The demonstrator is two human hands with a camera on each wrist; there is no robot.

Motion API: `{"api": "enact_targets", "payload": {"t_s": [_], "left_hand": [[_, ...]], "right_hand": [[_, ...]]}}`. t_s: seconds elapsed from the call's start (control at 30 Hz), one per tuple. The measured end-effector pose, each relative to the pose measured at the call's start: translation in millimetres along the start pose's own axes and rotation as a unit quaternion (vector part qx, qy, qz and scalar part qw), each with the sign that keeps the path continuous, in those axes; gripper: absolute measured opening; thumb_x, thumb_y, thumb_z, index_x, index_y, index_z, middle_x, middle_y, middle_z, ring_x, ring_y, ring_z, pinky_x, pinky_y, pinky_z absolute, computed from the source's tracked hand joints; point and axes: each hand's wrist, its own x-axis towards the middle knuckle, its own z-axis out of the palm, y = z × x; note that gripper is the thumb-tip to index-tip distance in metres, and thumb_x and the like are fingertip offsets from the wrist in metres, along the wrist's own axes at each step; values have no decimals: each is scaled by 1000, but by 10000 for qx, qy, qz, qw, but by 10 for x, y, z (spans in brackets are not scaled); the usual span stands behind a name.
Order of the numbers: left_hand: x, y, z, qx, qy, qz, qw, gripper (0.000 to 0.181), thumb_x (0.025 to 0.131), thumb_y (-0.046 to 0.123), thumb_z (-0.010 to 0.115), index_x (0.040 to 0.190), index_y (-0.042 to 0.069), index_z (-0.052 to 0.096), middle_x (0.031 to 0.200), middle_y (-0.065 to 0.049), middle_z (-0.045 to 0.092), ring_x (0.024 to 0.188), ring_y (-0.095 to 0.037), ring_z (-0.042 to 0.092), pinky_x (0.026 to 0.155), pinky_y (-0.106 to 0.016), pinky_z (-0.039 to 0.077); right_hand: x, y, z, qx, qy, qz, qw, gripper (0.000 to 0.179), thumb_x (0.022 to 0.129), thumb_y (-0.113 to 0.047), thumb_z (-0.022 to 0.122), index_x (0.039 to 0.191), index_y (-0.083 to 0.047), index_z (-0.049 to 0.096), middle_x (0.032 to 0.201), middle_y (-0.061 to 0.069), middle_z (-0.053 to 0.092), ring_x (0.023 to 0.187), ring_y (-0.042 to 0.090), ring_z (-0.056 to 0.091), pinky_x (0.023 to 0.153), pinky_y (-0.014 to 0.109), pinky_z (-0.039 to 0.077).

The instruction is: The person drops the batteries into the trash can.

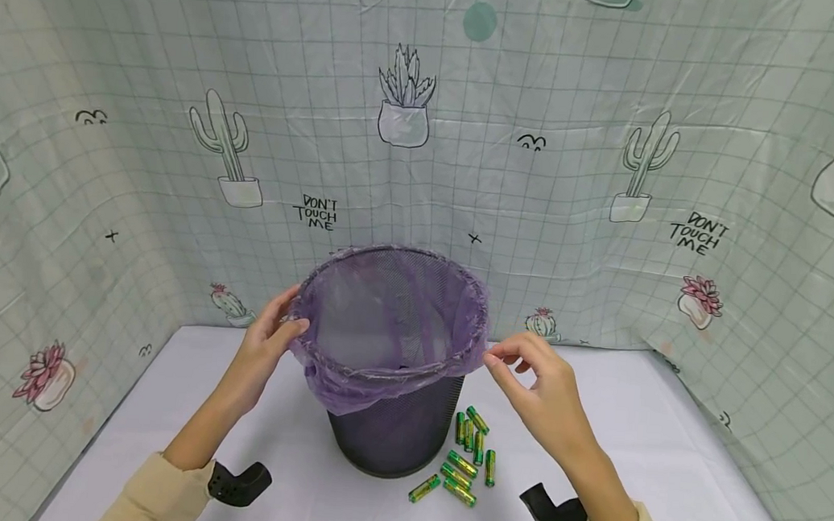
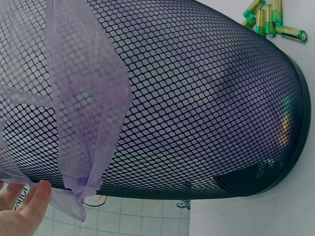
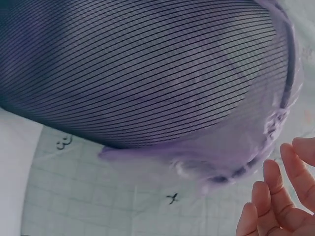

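A black mesh wastebasket [image 1: 394, 432] stands upright on the table. Lining it is a purple trash bag [image 1: 357, 389], its edge folded over the rim and hanging down outside, gathered into a knot-like bunch [image 2: 88, 191] in the left wrist view. At the basket's left rim, my left hand [image 1: 266, 335] holds the bag's edge, thumb over the rim and fingers outside. My right hand [image 1: 542, 386] is beside the right rim, fingers loosely bent and thumb near the index finger. In the right wrist view its fingertips [image 3: 273, 172] appear just off the bag, with nothing between them.
Several green and gold batteries [image 1: 462, 464] lie loose on the white table [image 1: 273, 452], right of the basket's base. A cactus-print curtain [image 1: 466, 175] hangs behind and along both sides.
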Motion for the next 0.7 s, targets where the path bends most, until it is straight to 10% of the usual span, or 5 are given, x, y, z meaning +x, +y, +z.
{"api": "enact_targets", "payload": {"t_s": [0.7], "left_hand": [[-4, -2, -3, -25, 7, -20, 10000, 60, 96, 17, 44, 149, 12, 17, 150, -16, 21, 135, -31, 29, 110, -51, 25]], "right_hand": [[-471, 524, 9, -240, -562, 1742, 9828, 20, 88, -21, 64, 103, -9, 67, 91, -3, 65, 81, 0, 53, 74, 24, 49]]}}
